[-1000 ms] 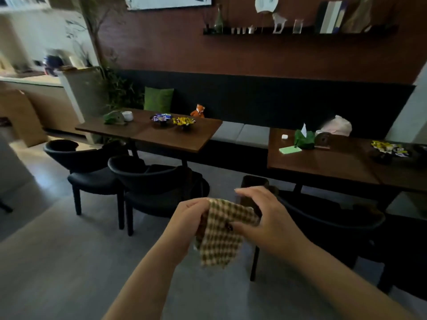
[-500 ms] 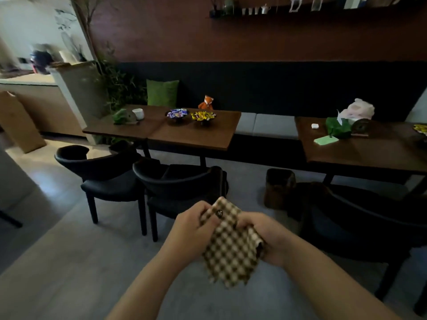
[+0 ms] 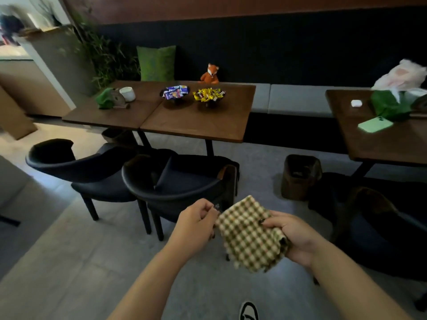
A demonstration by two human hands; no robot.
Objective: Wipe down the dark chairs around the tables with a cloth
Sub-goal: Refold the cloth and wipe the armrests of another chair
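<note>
**Cloth held in both hands, chairs untouched**

Left hand (image 3: 196,225): fingers curled, pinching the left edge of the checked cloth (image 3: 250,236). Right hand (image 3: 292,236): fingers curled around the cloth's right side, thumb on top. Cloth hangs between them in mid-air, near centre, touching no chair.

Both forearms reach in from the near edge, hands level and close together, backs of hands up.

Two dark chairs sit side by side on the left, at the left table (image 3: 196,121): chair A (image 3: 175,181) just beyond the hands, chair B (image 3: 76,167) to its left. A third chair (image 3: 379,227) on the right, dim, partly under the right table (image 3: 388,139).

Containers: two bowls on the left table, one (image 3: 174,92) with blue-wrapped sweets, one (image 3: 209,94) with yellow-wrapped sweets; a white cup (image 3: 127,93) further left, contents not visible. Brown bin (image 3: 300,176) on the floor between the tables; contents hard to make out.
</note>
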